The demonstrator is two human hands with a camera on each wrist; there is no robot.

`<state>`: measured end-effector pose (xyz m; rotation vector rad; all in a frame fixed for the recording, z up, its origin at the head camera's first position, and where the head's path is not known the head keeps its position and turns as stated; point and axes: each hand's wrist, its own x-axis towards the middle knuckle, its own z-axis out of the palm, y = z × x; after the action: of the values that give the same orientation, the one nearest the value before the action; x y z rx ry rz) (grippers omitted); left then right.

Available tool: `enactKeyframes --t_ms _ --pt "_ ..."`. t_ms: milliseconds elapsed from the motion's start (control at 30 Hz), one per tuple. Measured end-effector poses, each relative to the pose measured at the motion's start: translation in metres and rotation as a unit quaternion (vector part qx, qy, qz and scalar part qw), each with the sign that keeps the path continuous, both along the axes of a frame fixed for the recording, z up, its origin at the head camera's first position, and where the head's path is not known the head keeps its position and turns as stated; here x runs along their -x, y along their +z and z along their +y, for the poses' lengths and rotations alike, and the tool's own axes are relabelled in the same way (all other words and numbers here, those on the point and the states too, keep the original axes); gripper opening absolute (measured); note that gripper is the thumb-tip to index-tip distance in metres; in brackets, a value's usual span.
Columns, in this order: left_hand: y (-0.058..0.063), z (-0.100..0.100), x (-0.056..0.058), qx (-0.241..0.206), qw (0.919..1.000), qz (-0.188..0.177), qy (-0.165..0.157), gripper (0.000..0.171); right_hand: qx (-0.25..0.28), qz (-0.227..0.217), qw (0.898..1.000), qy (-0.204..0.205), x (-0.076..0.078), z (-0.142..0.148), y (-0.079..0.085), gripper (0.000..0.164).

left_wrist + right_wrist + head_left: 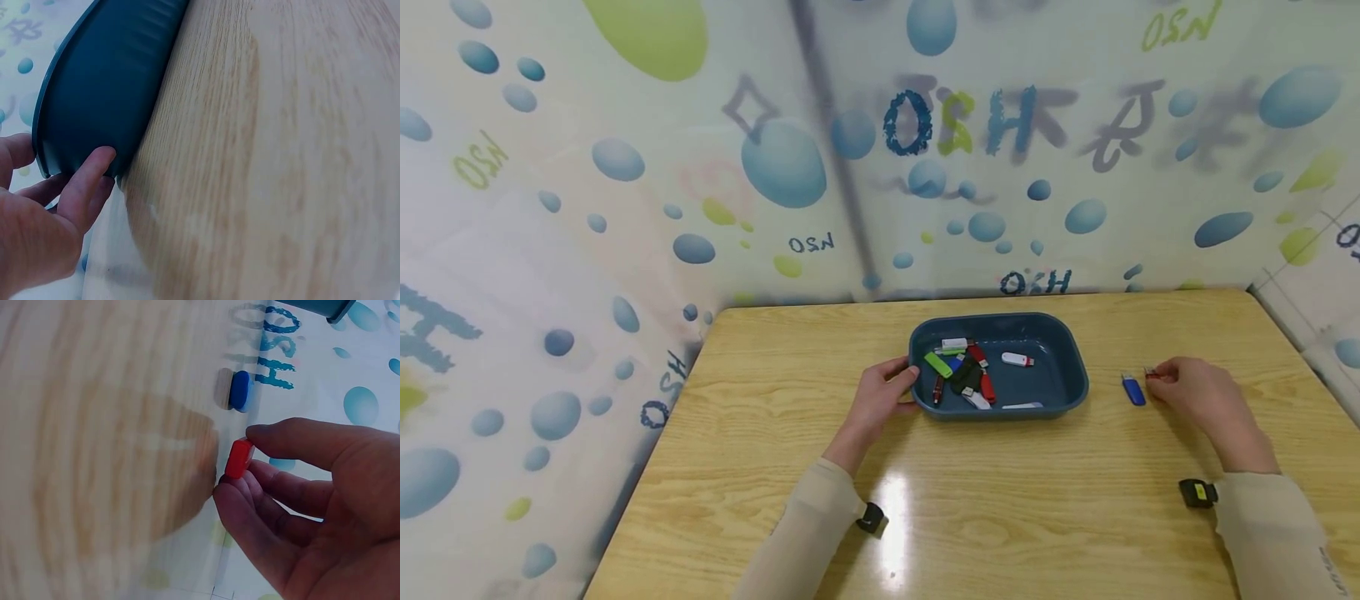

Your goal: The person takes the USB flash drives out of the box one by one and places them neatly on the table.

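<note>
A dark teal plastic tray [1051, 383] stands on the wooden table, with several USB sticks lying mostly in its left half. My left hand [878, 393] grips the tray's left end, thumb at the rim and fingers against the outer wall below. To the right of the tray, my right hand [1208, 398] pinches a red USB stick [239, 460] between thumb and fingertips, close over the tabletop. Its metal plug points away from me in the head view. Just left of those fingers a blue USB stick [1133, 390] lies on the table.
Inside the tray, a white USB stick [1017, 359] lies apart from the pile, near a green one [937, 364] and a red one [987, 387]. The wooden table [760, 433] ends at a backdrop [865, 217] printed with blue and green drops.
</note>
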<state>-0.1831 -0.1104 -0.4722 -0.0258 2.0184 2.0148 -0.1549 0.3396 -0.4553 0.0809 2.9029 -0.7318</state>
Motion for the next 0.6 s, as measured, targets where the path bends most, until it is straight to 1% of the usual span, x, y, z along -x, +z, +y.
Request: enactKeyframes --t_ms 233,467,600 --pt "-0.0019 0.0001 0.0005 -0.007 1.0 0.001 -0.001 0.048 -0.009 -0.013 1.0 0.001 0.0021 0.0011 -0.0004 0.039" --pt "-0.0009 -0.0004 0.0004 -0.006 1.0 -0.002 0.004 0.046 -0.03 -0.017 0.999 0.014 0.0043 -0.001 0.0008 0.035" --pt "-0.0019 -0.0003 0.0013 -0.007 1.0 -0.005 0.006 0.045 -0.03 -0.026 0.999 0.015 0.0044 -0.002 0.0012 0.034"
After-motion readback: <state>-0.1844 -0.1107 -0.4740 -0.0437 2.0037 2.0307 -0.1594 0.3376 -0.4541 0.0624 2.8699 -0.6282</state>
